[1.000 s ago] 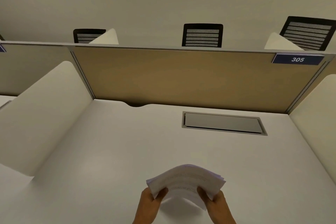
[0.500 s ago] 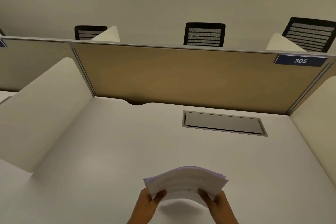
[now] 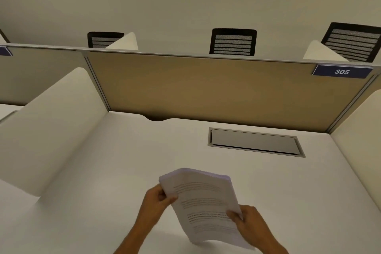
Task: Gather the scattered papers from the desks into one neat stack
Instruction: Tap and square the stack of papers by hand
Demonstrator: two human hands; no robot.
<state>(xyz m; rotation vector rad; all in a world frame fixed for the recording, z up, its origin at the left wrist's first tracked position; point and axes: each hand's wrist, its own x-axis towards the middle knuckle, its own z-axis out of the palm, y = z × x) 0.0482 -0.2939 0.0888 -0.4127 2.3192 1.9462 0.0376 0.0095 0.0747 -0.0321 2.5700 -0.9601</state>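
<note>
A stack of white printed papers (image 3: 204,202) is held above the white desk (image 3: 103,181), tilted so its printed face looks up at me. My left hand (image 3: 156,200) grips the stack's upper left edge. My right hand (image 3: 245,220) pinches its lower right edge, thumb on the top sheet. The sheets lie roughly aligned, with a slight fan at the top edge.
A grey cable hatch (image 3: 255,142) is set into the desk at the back right. A tan partition (image 3: 206,88) with a blue "305" label (image 3: 342,71) closes the back. White side dividers (image 3: 47,126) flank the desk. Three black chairs (image 3: 233,42) stand beyond.
The stack has swung from a curved, flat hold to a tilted one with the text facing me. My left hand moved up the left edge and my right hand shifted right.
</note>
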